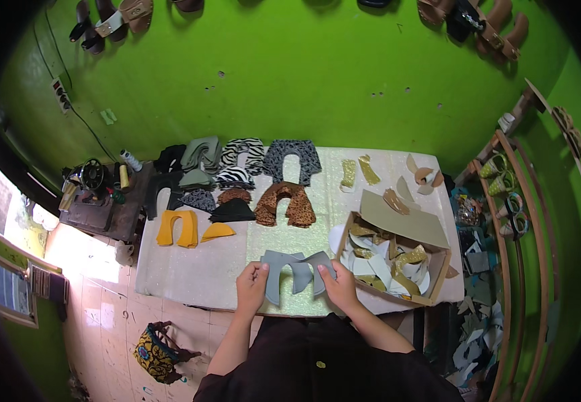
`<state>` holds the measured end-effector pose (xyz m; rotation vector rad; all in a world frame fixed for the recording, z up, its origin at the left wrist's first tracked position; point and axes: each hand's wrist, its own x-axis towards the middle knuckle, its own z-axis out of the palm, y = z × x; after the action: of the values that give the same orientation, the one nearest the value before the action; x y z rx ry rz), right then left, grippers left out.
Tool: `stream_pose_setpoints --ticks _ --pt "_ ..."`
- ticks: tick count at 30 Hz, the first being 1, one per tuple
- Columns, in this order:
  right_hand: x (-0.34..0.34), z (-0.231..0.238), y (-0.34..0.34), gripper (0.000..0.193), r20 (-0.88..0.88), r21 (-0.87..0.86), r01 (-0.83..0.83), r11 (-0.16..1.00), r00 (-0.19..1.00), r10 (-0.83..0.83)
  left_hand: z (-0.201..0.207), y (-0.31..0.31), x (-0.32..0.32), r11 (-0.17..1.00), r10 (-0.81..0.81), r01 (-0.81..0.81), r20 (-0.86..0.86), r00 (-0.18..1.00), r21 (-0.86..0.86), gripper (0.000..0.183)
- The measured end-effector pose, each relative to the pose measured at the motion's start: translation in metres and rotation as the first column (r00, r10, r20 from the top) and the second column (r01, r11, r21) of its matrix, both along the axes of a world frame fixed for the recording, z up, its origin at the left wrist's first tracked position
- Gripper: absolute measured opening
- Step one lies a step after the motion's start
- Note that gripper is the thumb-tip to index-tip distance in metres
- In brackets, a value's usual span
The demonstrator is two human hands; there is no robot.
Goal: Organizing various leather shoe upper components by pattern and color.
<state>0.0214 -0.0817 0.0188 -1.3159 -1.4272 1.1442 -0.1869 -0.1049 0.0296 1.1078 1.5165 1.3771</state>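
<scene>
Over the table's front edge, a few grey U-shaped shoe-upper pieces (277, 275) are held up between both my hands. Their left edge is pinched by my left hand (253, 281), thumb on top. My right hand (341, 285) grips the right edge, where one piece curls and a strip hangs down in the middle. Just beyond lies a stack of leopard-print upper pieces (268, 204). Close to my right hand stands an open cardboard box (434, 271) of white, grey and gold offcuts. Farther left are yellow pieces (167, 228) and a black stack (232, 211).
Zebra-print (235, 177) and dark patterned pieces (297, 151) lie at the table's back. Gold scraps (369, 169) sit at the back right. A sewing machine (92, 175) stands left, a patterned stool (154, 355) on the floor, and a wooden rack (528, 201) with sandals on the right.
</scene>
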Motion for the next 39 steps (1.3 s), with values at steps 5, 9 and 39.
stream_pose_setpoints --ticks 5,9,39 --pt "-0.021 -0.063 0.018 0.035 0.184 -0.157 -0.055 0.986 0.979 0.084 -0.042 0.004 -0.019 0.982 -0.020 -0.020 -0.212 0.977 -0.186 0.021" --pt "-0.034 -0.085 0.024 0.041 0.381 -0.243 -0.083 0.966 0.908 0.174 -0.073 0.010 -0.030 0.964 -0.050 -0.012 -0.225 0.973 -0.267 0.022" --pt "-0.055 -0.084 0.015 0.048 0.866 0.100 -0.393 0.914 0.486 0.115 -0.110 0.030 -0.024 0.838 -0.486 0.443 -0.803 0.344 -0.318 0.055"
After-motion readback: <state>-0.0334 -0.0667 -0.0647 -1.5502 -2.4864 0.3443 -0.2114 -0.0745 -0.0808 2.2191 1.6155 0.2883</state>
